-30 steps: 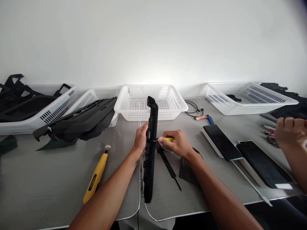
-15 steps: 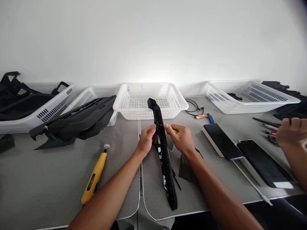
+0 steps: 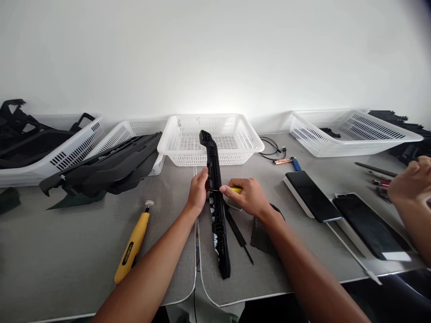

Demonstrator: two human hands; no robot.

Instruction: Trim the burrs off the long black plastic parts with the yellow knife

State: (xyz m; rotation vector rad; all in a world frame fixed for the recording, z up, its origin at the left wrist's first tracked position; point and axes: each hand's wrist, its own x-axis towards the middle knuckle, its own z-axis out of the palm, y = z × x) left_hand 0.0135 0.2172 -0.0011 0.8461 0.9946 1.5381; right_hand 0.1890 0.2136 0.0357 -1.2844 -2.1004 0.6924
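A long black plastic trim part [image 3: 220, 237] is held above the table, its bent end in front of a white basket. My left hand [image 3: 198, 190] is closed on its left edge around mid-length. In my closed right hand [image 3: 248, 195] is a yellow-handled tool [image 3: 236, 190]; its thin metal tip lies across the part, and most of the handle is hidden by my fingers. A slim black pointed tool [image 3: 239, 233] rests on the table just right of the part. Beside my right forearm lies a dark cloth-like piece [image 3: 264, 235].
White baskets [image 3: 212, 160] line the wall, with black plastic parts [image 3: 111, 166] stacked at left. A yellow rotary tool [image 3: 133, 246] lies left of my arm. Two phones [image 3: 313, 195] and a white cable [image 3: 352, 251] sit at right, near another person's hand [image 3: 411, 184].
The trim part has shifted left and slightly away from me, with both hands moving left. My right hand and the tool tip are lower along the part. More of the black pointed tool shows.
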